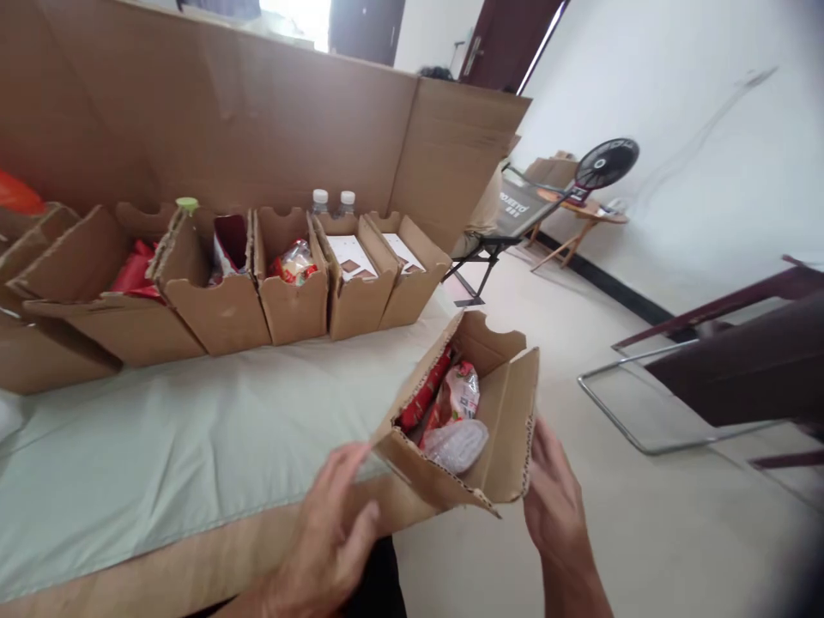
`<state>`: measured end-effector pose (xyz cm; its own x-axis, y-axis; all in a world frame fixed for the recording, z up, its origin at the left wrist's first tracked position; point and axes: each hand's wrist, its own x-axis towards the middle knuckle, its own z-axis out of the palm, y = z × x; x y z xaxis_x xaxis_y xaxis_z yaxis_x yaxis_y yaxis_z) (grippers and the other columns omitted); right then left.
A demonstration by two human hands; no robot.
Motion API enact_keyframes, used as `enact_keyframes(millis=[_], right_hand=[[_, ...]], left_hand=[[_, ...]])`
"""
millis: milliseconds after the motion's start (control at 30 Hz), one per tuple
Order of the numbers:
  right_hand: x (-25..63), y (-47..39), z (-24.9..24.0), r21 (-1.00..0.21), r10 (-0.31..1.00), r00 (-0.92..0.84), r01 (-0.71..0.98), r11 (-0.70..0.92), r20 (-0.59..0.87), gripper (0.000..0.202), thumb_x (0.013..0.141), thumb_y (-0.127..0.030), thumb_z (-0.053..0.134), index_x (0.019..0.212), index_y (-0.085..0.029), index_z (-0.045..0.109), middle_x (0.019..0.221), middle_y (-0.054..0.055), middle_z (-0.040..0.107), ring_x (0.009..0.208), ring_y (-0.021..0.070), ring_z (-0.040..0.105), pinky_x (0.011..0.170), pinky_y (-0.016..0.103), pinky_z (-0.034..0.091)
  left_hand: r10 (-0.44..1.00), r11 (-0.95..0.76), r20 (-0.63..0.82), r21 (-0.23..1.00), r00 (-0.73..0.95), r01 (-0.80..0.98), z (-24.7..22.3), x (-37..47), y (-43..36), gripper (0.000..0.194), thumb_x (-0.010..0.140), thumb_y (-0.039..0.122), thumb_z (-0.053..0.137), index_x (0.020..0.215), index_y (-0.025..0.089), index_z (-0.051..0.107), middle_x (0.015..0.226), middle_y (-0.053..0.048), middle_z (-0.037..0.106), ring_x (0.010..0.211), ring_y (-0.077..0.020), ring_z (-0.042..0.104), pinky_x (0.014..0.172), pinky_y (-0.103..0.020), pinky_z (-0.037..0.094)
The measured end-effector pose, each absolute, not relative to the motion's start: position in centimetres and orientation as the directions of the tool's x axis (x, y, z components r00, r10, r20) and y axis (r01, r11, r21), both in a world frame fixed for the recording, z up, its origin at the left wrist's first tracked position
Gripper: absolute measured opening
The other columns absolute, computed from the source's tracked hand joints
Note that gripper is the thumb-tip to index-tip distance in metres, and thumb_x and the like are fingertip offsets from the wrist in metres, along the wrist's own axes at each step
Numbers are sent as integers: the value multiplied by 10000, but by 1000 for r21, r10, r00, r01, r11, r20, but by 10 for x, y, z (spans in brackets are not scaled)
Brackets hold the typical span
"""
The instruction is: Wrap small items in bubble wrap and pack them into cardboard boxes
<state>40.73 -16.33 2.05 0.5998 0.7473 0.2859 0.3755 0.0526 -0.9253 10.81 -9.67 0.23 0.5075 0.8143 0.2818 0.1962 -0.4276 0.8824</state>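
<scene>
A small open-topped cardboard box [528, 386] sits tilted in view at the right end of the cloth-covered table, jutting past its edge. Inside lie a red tube-like packet [426, 390], a red and white plastic packet [460, 390] and a clear bubbly plastic bundle [456, 446]. My right hand [559, 493] grips the box's right side, its fingertips partly hidden behind the wall. At the near left corner is my left hand [331, 536], slightly blurred, thumb and fingers apart; its fingertips reach the corner, and whether they press on it is unclear.
Several similar boxes stand in a row along the back of the table [212, 438], holding packets and white cards [351, 257]. Behind them rises a tall cardboard panel [257, 112], with two capped bottles [320, 202] before it. A folding chair [515, 210] and a fan [605, 163] stand beyond.
</scene>
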Motion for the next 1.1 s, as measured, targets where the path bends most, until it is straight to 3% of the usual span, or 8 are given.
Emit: enact_keyframes(millis=[133, 233, 300, 433, 533, 633, 800, 1100], right_hand=[[368, -204, -11, -937, 823, 553, 340, -77, 133, 903, 688, -655, 804, 1448, -223, 576, 1413, 168, 644, 1269, 394, 633, 980, 510, 573], [340, -192, -21, -887, 808, 586, 397, -234, 49, 538, 684, -580, 824, 1065, -203, 789, 1050, 143, 801, 1030, 384, 742, 890, 504, 614], [342, -174, -20, -886, 778, 625, 394, -247, 61, 392, 742, -573, 776, 884, -208, 801, 908, 127, 811, 909, 357, 763, 834, 469, 632], [395, -136, -13, -909, 688, 705, 383, -165, 172, 470, 777, -568, 756, 1035, -176, 748, 1034, 147, 795, 995, 338, 740, 922, 477, 593], [451, -104, -12, -923, 741, 648, 369, -108, 172, 553, 771, -572, 769, 1145, -172, 692, 1147, 153, 763, 1101, 332, 698, 1039, 517, 520], [500, -65, -9, -949, 799, 580, 313, -39, 158, 591, 754, -545, 797, 1202, -194, 638, 1212, 131, 739, 1157, 312, 672, 1082, 513, 486], [560, 14, 11, -977, 893, 436, 213, 17, 110, 654, 601, -418, 885, 1168, -234, 617, 1216, 96, 745, 1180, 318, 661, 1078, 494, 491], [587, 115, 19, -988, 973, 226, 151, 17, 51, 623, 531, -271, 815, 1128, -250, 635, 1221, 65, 754, 1137, 275, 678, 1042, 450, 503]], left_hand=[[846, -361, 210, 902, 490, 236, -9, 120, -72, 708, 928, 223, 548, 1582, 264, 282, 1599, -161, 398, 1464, -357, 417, 1159, -611, 408], [769, -398, 227, 902, 598, 170, -11, 148, -72, 746, 898, 223, 547, 1591, 211, 271, 1583, -170, 436, 1467, -352, 417, 1188, -601, 377], [730, -395, 210, 906, 650, 151, -5, 170, -71, 779, 885, 212, 543, 1603, 171, 243, 1597, -178, 424, 1483, -341, 399, 1215, -573, 352], [620, -433, 178, 890, 764, 144, 13, 213, -45, 880, 829, 188, 576, 1619, 115, 196, 1664, -189, 318, 1539, -321, 311, 1254, -519, 308], [567, -547, 113, 793, 816, 270, 12, 229, -17, 910, 787, 177, 626, 1607, 87, 241, 1683, -231, 237, 1563, -358, 238, 1251, -563, 284], [587, -657, 45, 609, 808, 444, -5, 219, -5, 781, 811, 198, 658, 1545, 112, 405, 1658, -245, 293, 1553, -406, 242, 1235, -633, 259], [506, -801, 86, 416, 858, 431, -28, 187, -15, 580, 968, 409, 572, 1512, 234, 477, 1652, -168, 350, 1560, -363, 248, 1256, -637, 180], [481, -817, 44, 386, 876, 429, -27, 189, -17, 612, 1002, 486, 509, 1572, 306, 378, 1689, -137, 265, 1577, -361, 184, 1258, -641, 156]])
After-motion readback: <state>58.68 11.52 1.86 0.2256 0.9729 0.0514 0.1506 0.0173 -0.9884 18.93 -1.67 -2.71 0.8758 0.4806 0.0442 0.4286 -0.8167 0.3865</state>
